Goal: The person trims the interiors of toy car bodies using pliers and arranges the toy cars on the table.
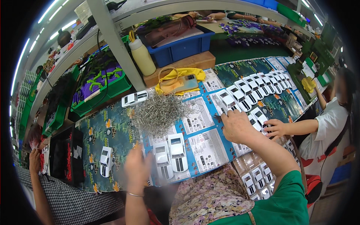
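My left hand [137, 164] is smeared by motion over the table, left of a pair of white toy car bodies [177, 152] with black stripes; its fingers cannot be made out. Further left lies a single white toy car body [106, 161]. Behind the pair is a heap of thin metal rods [159, 114]. My right hand [237, 126] has its fingers curled at the near end of a toy car body [227, 99], the front one of a long row [258, 87]. A dark bit shows beside its fingertips; its kind is unclear.
A co-worker's hand [275, 129] reaches toward cars beside my right forearm. Behind the heap lie a phone [183, 83] on yellow cloth, a pale bottle [142, 56] and a blue bin [183, 44]. A shelf post [116, 41] rises at left. Trayed cars [258, 178] sit below my right arm.
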`<state>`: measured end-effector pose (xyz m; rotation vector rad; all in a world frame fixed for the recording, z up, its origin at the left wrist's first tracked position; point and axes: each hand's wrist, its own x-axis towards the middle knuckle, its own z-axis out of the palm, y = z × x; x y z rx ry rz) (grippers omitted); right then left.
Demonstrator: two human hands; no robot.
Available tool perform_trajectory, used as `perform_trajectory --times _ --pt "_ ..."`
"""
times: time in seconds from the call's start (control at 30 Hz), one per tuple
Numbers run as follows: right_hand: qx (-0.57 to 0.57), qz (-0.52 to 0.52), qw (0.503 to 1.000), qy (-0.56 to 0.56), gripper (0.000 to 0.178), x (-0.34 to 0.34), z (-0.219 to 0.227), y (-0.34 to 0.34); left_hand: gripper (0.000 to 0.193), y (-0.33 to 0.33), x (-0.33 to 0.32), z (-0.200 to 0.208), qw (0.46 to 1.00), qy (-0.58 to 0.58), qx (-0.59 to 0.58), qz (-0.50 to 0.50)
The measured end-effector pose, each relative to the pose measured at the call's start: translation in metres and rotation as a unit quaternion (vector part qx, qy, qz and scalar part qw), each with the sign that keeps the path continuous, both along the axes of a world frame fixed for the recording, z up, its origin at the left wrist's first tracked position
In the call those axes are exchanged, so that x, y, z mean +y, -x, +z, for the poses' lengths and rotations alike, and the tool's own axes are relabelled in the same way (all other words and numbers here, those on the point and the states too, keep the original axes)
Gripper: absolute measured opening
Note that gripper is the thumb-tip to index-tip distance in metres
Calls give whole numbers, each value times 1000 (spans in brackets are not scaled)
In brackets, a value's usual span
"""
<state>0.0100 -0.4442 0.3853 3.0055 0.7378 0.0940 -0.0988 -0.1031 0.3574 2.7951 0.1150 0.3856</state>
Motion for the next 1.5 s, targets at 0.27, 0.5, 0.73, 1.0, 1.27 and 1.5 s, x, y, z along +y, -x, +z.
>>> perform_trajectory --times 0.27,0.5,0.73,1.0,1.27,1.5 --pt "-46 53 997 42 19 -10 -5 -1 47 -2 -38 -10 993 56 75 -67" --pt "-82 171 977 -101 28 6 18 36 56 7 -14 -2 474 877 12 -77" --pt "-114 339 933 -41 36 46 45 66 63 2 -52 12 529 826 91 -171" --pt "16 314 928 -202 28 50 24 69 57 19 -62 7 595 791 0 -140" --pt "433 151 794 -400 38 53 9 83 63 38 -61 0 587 785 -46 -190" --pt "489 103 750 -434 33 54 9 83 68 40 -63 -3 589 776 -56 -219"
